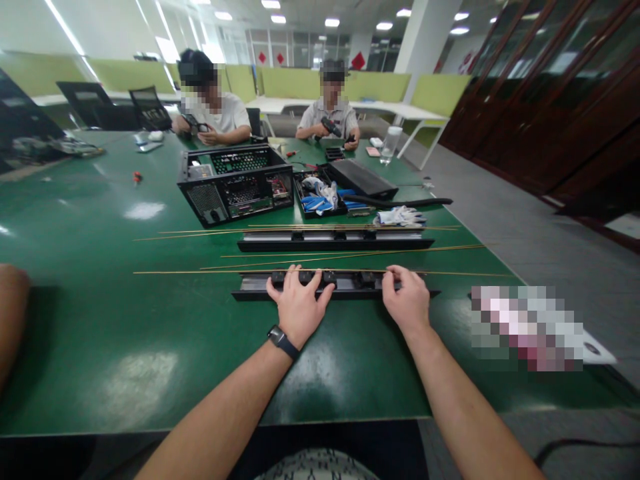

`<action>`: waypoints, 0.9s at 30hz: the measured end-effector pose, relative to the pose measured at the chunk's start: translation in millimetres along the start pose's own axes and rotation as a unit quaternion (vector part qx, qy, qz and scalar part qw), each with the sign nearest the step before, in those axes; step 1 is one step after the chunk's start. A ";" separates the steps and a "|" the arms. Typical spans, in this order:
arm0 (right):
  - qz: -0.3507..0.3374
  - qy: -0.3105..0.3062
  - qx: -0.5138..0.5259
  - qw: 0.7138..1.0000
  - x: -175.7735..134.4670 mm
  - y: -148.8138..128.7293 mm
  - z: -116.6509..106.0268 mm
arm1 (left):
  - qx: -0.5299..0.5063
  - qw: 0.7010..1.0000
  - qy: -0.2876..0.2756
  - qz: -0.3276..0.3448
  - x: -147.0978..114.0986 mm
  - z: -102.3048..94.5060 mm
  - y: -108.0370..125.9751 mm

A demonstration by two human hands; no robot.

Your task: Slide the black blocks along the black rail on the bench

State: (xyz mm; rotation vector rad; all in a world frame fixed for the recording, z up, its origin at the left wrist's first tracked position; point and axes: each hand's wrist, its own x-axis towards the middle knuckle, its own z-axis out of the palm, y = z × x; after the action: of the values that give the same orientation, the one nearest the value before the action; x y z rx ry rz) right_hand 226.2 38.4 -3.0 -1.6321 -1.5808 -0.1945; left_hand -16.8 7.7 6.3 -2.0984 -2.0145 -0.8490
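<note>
A black-edged metal rail [350, 294] lies crosswise on the green table, with several small black blocks [367, 279] seated in its channel. My left hand [301, 303], a dark watch on its wrist, rests over the blocks with fingers spread. Toward the rail's right end, my right hand [407, 299] has thumb and forefinger pinched on a long thin brass-coloured rod [175, 273]. That rod runs along the rail's far edge and sticks out past both ends. Just beyond lie more loose rods [280, 256] and a second similar rail [300, 246] with black blocks in it.
A computer case [235, 183] stands behind the rails, beside a tray of blue-and-white gloves [320, 197] and a flat black box [363, 179]. More gloves [400, 217] lie right. Two people sit opposite, one holding a power drill [330, 126]. Someone's arm [10, 313] shows at left.
</note>
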 end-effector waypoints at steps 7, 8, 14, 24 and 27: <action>0.005 -0.008 0.013 1.000 -0.3 -0.7 0.4 | -0.006 1.000 -0.001 -0.003 0.0 -2.6 1.4; 0.021 -0.001 0.004 1.000 0.8 2.5 -0.8 | -0.007 1.000 -0.002 -0.003 0.0 -2.7 1.5; 0.033 0.005 -0.009 0.999 2.0 5.0 -2.7 | -0.005 1.000 -0.005 -0.011 0.0 -2.5 1.5; 0.040 0.012 0.015 0.999 0.9 3.8 -1.6 | -0.002 1.000 -0.007 -0.003 0.1 -2.1 0.9; 0.072 0.017 0.001 0.997 2.4 9.6 -2.3 | -0.004 1.000 -0.006 -0.002 0.1 -1.7 1.0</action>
State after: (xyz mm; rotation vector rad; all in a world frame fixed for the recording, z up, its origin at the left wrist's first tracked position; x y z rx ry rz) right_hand 236.1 40.1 -4.3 -1.7248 -1.4308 -0.1446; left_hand -16.4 6.8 8.1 -2.1085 -2.0253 -0.8480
